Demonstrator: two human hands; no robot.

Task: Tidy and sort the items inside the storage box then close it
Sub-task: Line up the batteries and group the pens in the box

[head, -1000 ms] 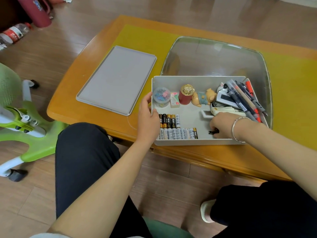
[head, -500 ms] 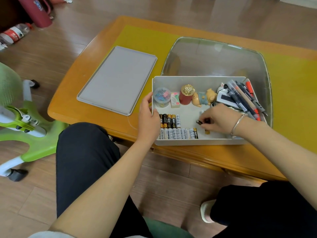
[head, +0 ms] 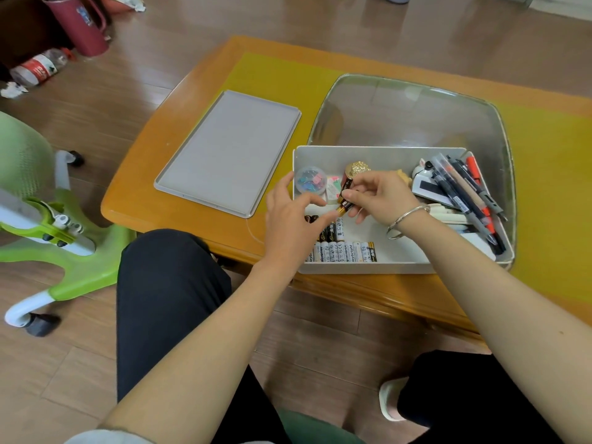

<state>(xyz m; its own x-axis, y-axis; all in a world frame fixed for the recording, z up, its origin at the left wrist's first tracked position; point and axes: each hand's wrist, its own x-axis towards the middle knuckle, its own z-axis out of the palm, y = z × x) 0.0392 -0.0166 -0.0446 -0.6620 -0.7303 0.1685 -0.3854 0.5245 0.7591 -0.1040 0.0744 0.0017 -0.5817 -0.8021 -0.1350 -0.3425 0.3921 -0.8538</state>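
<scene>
You're pinching two batteries (head: 345,195) in your right hand (head: 381,200) above the box (head: 362,266); left hand (head: 290,219), fingers loosely spread, is reaching for one end; a fumbled handover is prob. dropping one onto the sorted rows (head: 342,249), scattering them; lid (head: 229,152) is lying beside the box.

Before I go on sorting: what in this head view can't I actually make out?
- Figurine behind the right hand: hidden but for a sliver.
- Red jar under the gold cap: covered by the held batteries.
- Upper battery row: its left end is under the left hand.
- Items under the pens: buried.
- Battery labels: too small to read reliably.
</scene>
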